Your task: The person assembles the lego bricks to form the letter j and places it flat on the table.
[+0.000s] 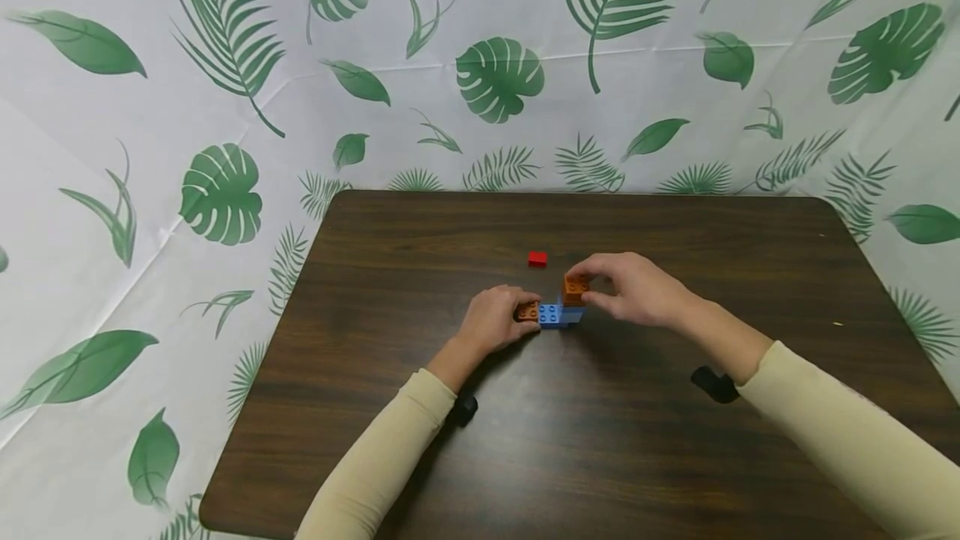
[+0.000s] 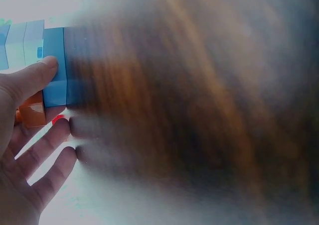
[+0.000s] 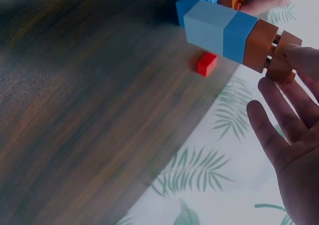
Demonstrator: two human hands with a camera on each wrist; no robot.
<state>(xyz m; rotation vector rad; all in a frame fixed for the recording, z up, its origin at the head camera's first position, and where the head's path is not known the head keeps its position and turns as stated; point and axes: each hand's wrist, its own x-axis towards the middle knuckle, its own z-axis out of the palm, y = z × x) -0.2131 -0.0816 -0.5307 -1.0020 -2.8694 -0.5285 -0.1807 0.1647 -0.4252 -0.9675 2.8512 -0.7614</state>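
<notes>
My left hand [image 1: 491, 319] holds the left end of a low toy-brick base, its thumb against the blue brick [image 2: 55, 85] and fingers by an orange brick [image 1: 528, 312]. At the base's right end rises a tower: a pale blue brick [image 3: 209, 27], a blue brick [image 3: 239, 36] and an orange brick [image 3: 261, 45]. Between thumb and fingertips, my right hand [image 1: 637, 290] pinches another orange brick [image 3: 283, 56] over the tower's top. A narrow gap with studs shows between these two orange bricks in the right wrist view.
A small red brick [image 1: 537, 259] lies alone behind the base on the dark wooden table [image 1: 420, 248]. Black objects show beside the left forearm [image 1: 465, 411] and the right forearm [image 1: 716, 384]. A leaf-print cloth [image 1: 412, 123] hangs behind the table.
</notes>
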